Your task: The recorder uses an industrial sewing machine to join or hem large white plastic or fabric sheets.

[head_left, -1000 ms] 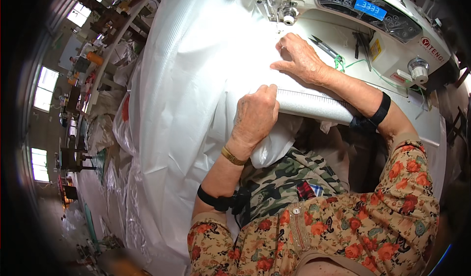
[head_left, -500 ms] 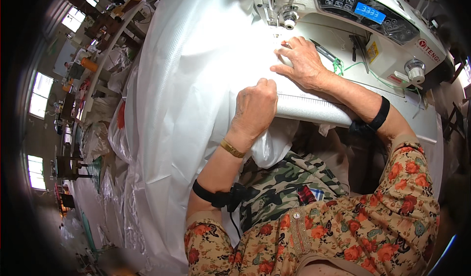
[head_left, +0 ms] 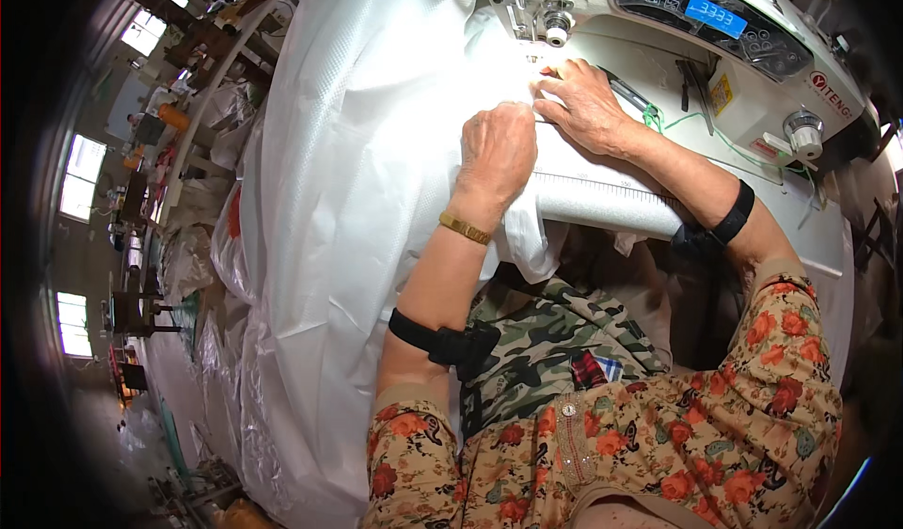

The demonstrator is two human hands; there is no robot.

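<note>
A wide sheet of white, plastic-like fabric (head_left: 367, 219) runs under the needle area of a white sewing machine (head_left: 752, 87) and hangs off the table's left side. My left hand (head_left: 499, 153) is closed in a fist-like pinch on the fabric, just in front of the needle area. Close beside it, my right hand (head_left: 585, 106) lies on the fabric at the right of the presser foot (head_left: 533, 58), its thumb and index finger drawn close together at the cloth edge. Strong lamp glare washes out the fabric around the fingertips.
Dark-handled snips (head_left: 628, 94) with green thread lie on the machine bed, right of my right hand. A printed ruler scale (head_left: 611, 189) runs along the table's front edge. Crumpled plastic sheeting (head_left: 249, 378) is heaped at the left, and a long workbench (head_left: 202, 120) stands beyond.
My left hand has moved forward, up toward the needle, with the fabric in it. My right hand has shifted slightly to the right, and its fingers have drawn closer together.
</note>
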